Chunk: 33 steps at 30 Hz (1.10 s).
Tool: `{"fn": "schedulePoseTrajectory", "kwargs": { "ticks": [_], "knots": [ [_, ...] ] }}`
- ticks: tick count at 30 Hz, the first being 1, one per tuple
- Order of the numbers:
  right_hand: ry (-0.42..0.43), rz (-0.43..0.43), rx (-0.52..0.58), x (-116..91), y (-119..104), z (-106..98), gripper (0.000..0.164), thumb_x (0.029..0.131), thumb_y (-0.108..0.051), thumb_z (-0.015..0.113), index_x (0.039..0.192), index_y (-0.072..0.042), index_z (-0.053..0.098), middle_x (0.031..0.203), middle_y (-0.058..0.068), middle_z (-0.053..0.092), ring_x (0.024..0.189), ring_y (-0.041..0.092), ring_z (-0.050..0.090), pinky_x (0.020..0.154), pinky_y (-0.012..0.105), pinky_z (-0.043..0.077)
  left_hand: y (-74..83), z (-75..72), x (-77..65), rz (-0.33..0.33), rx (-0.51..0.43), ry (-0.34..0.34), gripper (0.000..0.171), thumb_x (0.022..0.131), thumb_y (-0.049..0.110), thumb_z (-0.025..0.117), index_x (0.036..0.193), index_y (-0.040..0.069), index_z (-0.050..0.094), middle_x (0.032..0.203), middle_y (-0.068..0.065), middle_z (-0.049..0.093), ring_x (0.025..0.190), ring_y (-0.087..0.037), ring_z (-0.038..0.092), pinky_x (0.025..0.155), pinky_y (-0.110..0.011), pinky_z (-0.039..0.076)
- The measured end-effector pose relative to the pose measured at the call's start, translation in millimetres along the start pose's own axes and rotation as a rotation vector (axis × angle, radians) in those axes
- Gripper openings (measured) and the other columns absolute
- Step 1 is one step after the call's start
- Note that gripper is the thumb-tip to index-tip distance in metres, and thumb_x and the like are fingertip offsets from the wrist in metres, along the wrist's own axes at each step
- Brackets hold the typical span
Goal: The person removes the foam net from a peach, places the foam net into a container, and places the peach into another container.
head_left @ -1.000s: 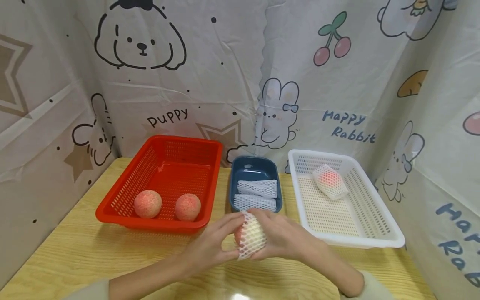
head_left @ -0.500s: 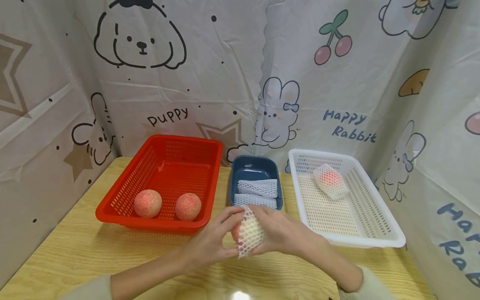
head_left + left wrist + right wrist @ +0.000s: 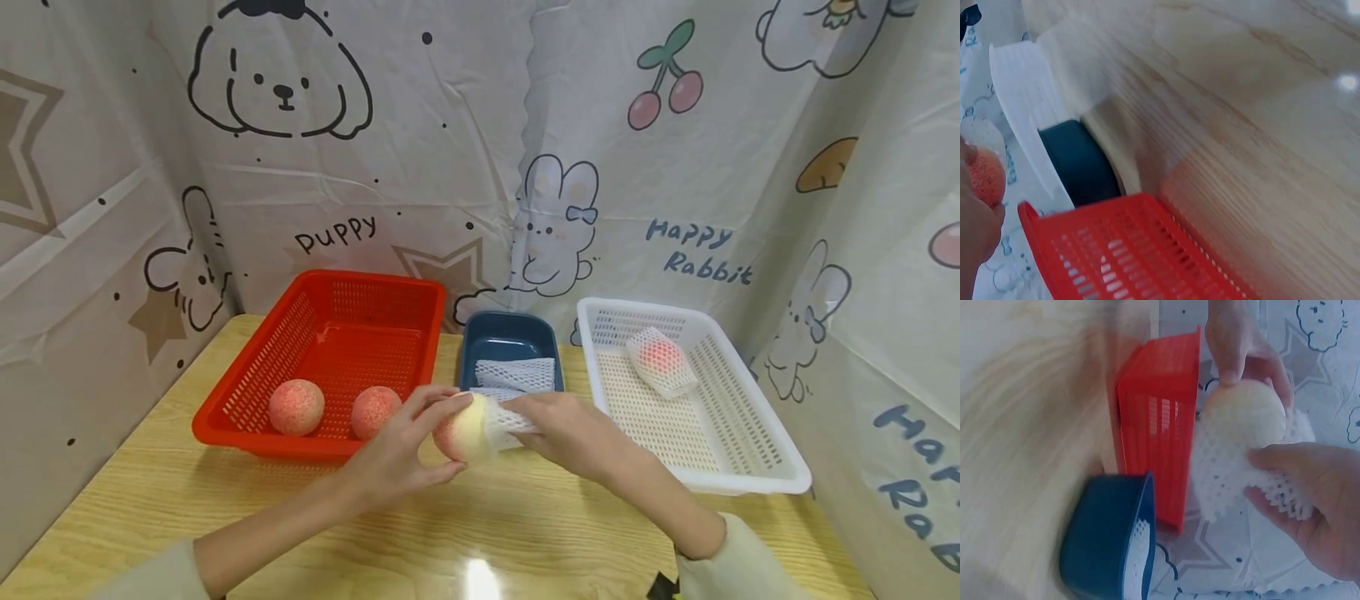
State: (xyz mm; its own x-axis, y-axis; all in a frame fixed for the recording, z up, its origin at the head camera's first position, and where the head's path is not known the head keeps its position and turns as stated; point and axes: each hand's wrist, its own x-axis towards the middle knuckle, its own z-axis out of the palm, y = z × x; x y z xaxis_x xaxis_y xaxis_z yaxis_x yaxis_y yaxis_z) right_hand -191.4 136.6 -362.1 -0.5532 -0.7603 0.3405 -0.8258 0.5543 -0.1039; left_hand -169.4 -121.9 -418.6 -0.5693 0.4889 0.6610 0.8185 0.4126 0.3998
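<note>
The peach [image 3: 456, 435] was held up above the table [image 3: 570, 533], between the two hands and in front of the blue tray [image 3: 510, 346]. Its reddish side faced the left hand [image 3: 401, 446] and its pale yellow part lay towards the foam net [image 3: 512, 423], which covered only its right end in the head view. The left hand was curved about the fruit, fingers over the top and thumb lower down. The right hand [image 3: 573, 429] pinched the loose end of the net between thumb and fingers; from the right wrist, the mesh flared out around the peach and beyond the fingertips

Just behind the hands, the blue tray held two more foam nets lying crosswise, the far net [image 3: 517, 375] in plain sight and the near net [image 3: 491, 392] partly hidden by the hands and the peach. To the left stood a red basket [image 3: 367, 342] with two bare peaches near its front wall, the left one [image 3: 296, 407] apart from the right one [image 3: 373, 410], which was close to the left hand. To the right stood a white basket [image 3: 660, 446], and in it a netted peach [image 3: 662, 358] lay towards the back

Pale sleeves [image 3: 738, 567] covered the forearms, a small dark object [image 3: 662, 586] showed beside the right cuff, and a printed cloth [image 3: 450, 100] with a puppy, rabbits and cherries hung behind everything
</note>
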Motion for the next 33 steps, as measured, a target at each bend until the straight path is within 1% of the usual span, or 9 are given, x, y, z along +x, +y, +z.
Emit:
{"fn": "schedulePoseTrajectory", "kwargs": {
  "ticks": [5, 9, 14, 17, 20, 22, 25, 29, 33],
  "knots": [
    [0.039, 0.007, -0.084, 6.8, 10.5, -0.4, 0.036, 0.082, -0.009, 0.079, 0.116, -0.007, 0.069, 0.105, 0.011, 0.072, 0.089, 0.024, 0.07, 0.073, 0.035, 0.06, -7.5, -14.3, -2.4, -0.089, 0.044, -0.012, 0.079, 0.07, 0.011, 0.092, 0.139, 0.012, 0.053, 0.135, -0.011, 0.047, 0.119, -0.028, 0.052, 0.087, -0.038, 0.058],
    [0.055, 0.061, -0.102, 9.2, 17.7, 1.4, 0.037, 0.081, -0.007, 0.076, 0.118, -0.007, 0.068, 0.106, 0.012, 0.071, 0.079, 0.021, 0.068, 0.067, 0.034, 0.058, -15.6, -25.2, -6.0, -0.13, 0.109, -0.008, 0.08, 0.071, 0.011, 0.092, 0.14, 0.012, 0.051, 0.136, -0.011, 0.046, 0.117, -0.029, 0.052, 0.087, -0.041, 0.057],
    [0.052, 0.131, -0.105, 15.3, 26.5, 1.8, 0.039, 0.083, -0.002, 0.072, 0.121, -0.008, 0.064, 0.107, 0.013, 0.071, 0.075, 0.02, 0.064, 0.052, 0.025, 0.05, -26.1, -38.0, -10.0, -0.19, 0.162, 0.014, 0.081, 0.073, 0.011, 0.09, 0.143, 0.013, 0.049, 0.136, -0.011, 0.044, 0.115, -0.027, 0.053, 0.086, -0.04, 0.057],
    [0.058, 0.146, -0.156, 19.9, 33.0, 2.5, 0.036, 0.083, -0.003, 0.071, 0.117, -0.008, 0.061, 0.084, 0.007, 0.067, 0.062, 0.016, 0.055, 0.042, 0.021, 0.038, -32.2, -43.2, -12.6, -0.2, 0.204, 0.033, 0.08, 0.074, 0.013, 0.09, 0.142, 0.011, 0.049, 0.134, -0.013, 0.045, 0.111, -0.029, 0.055, 0.085, -0.042, 0.058],
    [0.085, 0.146, -0.22, 24.8, 40.9, 2.9, 0.031, 0.083, -0.003, 0.069, 0.111, -0.007, 0.057, 0.063, -0.001, 0.051, 0.051, 0.013, 0.042, 0.039, 0.022, 0.032, -39.5, -47.5, -15.0, -0.208, 0.238, 0.06, 0.08, 0.073, 0.013, 0.091, 0.141, 0.008, 0.05, 0.132, -0.016, 0.046, 0.106, -0.03, 0.058, 0.083, -0.043, 0.059],
    [0.108, 0.139, -0.248, 28.4, 47.5, 3.4, 0.028, 0.081, -0.003, 0.069, 0.106, -0.007, 0.056, 0.059, -0.003, 0.044, 0.049, 0.014, 0.039, 0.04, 0.025, 0.033, -44.5, -50.5, -16.5, -0.227, 0.255, 0.079, 0.079, 0.073, 0.013, 0.091, 0.14, 0.007, 0.05, 0.13, -0.017, 0.046, 0.103, -0.03, 0.059, 0.081, -0.044, 0.059],
    [0.133, 0.132, -0.272, 33.9, 57.2, 3.4, 0.025, 0.081, -0.002, 0.071, 0.102, -0.006, 0.058, 0.061, -0.001, 0.051, 0.053, 0.017, 0.045, 0.044, 0.03, 0.04, -51.9, -55.1, -19.3, -0.267, 0.272, 0.101, 0.078, 0.073, 0.011, 0.09, 0.14, 0.005, 0.05, 0.129, -0.018, 0.046, 0.102, -0.032, 0.058, 0.079, -0.047, 0.059],
    [0.168, 0.119, -0.303, 41.8, 68.6, 3.5, 0.022, 0.079, -0.002, 0.072, 0.099, -0.003, 0.062, 0.077, 0.007, 0.065, 0.066, 0.025, 0.057, 0.053, 0.037, 0.048, -60.8, -60.6, -22.4, -0.301, 0.297, 0.108, 0.079, 0.073, 0.008, 0.09, 0.141, 0.005, 0.049, 0.128, -0.021, 0.046, 0.101, -0.035, 0.059, 0.078, -0.05, 0.059],
    [0.183, 0.119, -0.31, 50.0, 77.6, 3.6, 0.021, 0.078, 0.002, 0.07, 0.098, 0.001, 0.064, 0.088, 0.012, 0.065, 0.077, 0.032, 0.061, 0.061, 0.041, 0.052, -69.1, -64.8, -25.6, -0.33, 0.327, 0.101, 0.079, 0.074, 0.01, 0.09, 0.141, 0.004, 0.049, 0.127, -0.021, 0.046, 0.098, -0.036, 0.06, 0.079, -0.052, 0.059]
  ]
}}
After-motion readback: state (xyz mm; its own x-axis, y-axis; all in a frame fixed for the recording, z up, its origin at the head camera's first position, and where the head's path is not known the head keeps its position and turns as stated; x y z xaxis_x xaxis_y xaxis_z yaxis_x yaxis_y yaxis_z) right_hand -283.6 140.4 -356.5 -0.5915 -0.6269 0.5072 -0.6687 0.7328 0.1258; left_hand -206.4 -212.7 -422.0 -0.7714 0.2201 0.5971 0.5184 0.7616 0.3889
